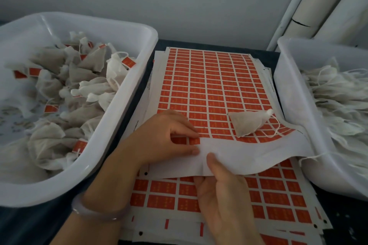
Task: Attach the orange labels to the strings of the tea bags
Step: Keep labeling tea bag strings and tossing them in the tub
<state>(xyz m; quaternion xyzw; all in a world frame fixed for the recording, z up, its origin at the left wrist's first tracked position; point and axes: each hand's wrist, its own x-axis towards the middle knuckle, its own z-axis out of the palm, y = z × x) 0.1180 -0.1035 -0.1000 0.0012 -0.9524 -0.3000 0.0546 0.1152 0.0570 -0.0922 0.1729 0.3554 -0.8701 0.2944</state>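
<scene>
Head cam: left hand (165,137) fingers pinch an orange label (194,141) at the near edge of the top label sheet (211,89), while the right hand (223,191) grips that edge, thumb on top. One tea bag (249,122) is just lying on the sheet's right side.

Light is coming in dim, cool and flat. Soft shadow is falling under the lifted white sheet of orange labels (249,151). Faint glare is showing on the white plastic tub (44,19) at the bench's left edge. Wide-angle lens is bowing the pale pipes (318,2) at top right. Whole frame is looking soft.
</scene>
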